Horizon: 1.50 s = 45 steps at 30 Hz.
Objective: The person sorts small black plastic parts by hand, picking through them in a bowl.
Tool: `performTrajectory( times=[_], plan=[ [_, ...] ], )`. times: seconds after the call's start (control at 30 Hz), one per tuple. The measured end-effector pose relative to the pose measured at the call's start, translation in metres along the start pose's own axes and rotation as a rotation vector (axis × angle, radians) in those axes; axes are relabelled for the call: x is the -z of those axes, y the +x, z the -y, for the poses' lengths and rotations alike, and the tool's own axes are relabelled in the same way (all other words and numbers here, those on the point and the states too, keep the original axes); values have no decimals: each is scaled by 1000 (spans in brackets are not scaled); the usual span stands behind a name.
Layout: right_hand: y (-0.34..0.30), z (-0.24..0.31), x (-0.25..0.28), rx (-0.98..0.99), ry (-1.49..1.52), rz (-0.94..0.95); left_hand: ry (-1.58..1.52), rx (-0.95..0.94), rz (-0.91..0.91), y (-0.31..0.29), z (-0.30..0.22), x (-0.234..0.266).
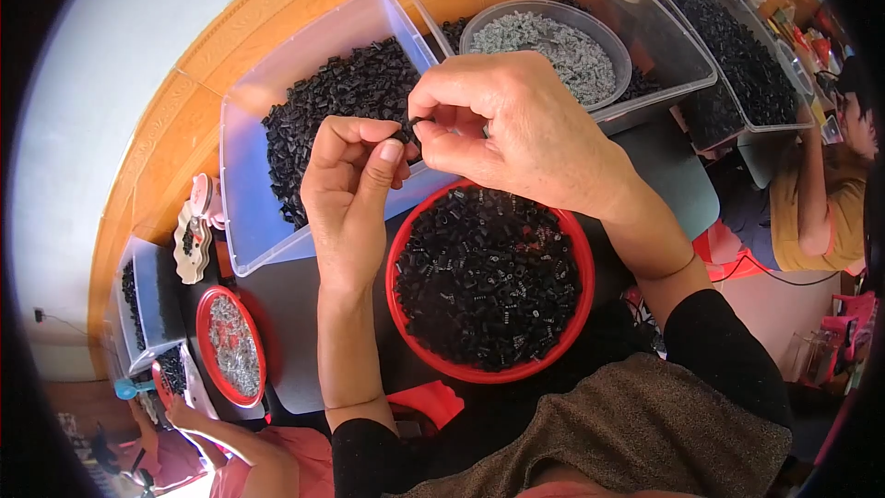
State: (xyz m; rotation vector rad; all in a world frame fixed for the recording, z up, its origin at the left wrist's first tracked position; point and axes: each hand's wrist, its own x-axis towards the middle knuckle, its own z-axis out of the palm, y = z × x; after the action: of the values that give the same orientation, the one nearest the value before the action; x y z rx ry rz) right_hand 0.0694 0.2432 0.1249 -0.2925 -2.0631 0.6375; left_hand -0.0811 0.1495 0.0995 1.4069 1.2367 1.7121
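Black and tiny, a small part (400, 137) is pinched between thumb and index finger of the left hand (348, 189), while the fingers of the right hand (530, 120) pinch something dark right up against it; whether this is one part or two meeting is too small to tell. Both hands are raised, so the small part shows in front of a bluish see-through bin (247, 166) heaped with black pieces (346, 83). Nearer the body, a red basin (588, 281) is filled with black bits, some with pale markings.

Around the basin the worktop (290, 337) is dark grey and smooth. A red tray (204, 350) of silvery bits lies to the left, near a cream scalloped dish (192, 263). Beyond the right hand, a clear bin (678, 88) carries a round tub (623, 51) of silvery pieces above more black ones, and another clear tub of black pieces stands farther right.

Behind the bins curves an orange-brown, wood-look band (152, 175) below a pale wall (115, 65). People sit at either side: one pink sleeve (300, 461) lower left, one mustard top (839, 198) far right, above pale floor (761, 314).
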Motion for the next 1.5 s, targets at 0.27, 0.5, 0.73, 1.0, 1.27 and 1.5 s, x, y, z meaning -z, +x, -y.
performTrajectory(
  times=[0.27, 0.5, 0.73, 1.0, 1.27, 1.5],
  plan=[
    [0, 1, -1, -16, 39, 27, 9, 7, -27, 0, 0, -1],
    [2, 0, 5, -156, 176, 126, 18, -1, -26, -1, -1, 0],
    [2, -5, 8, -225, 254, 220, 91, 15, -14, -1, -2, -1],
    [2, -3, 8, -313, 315, 249, 217, -70, -32, -4, 2, -4],
    [11, -13, 25, -498, 680, 467, 121, -68, 75, -5, -8, -2],
    [11, -12, 20, -434, 498, 445, 272, -91, 71, -2, -4, 1]
  ],
)
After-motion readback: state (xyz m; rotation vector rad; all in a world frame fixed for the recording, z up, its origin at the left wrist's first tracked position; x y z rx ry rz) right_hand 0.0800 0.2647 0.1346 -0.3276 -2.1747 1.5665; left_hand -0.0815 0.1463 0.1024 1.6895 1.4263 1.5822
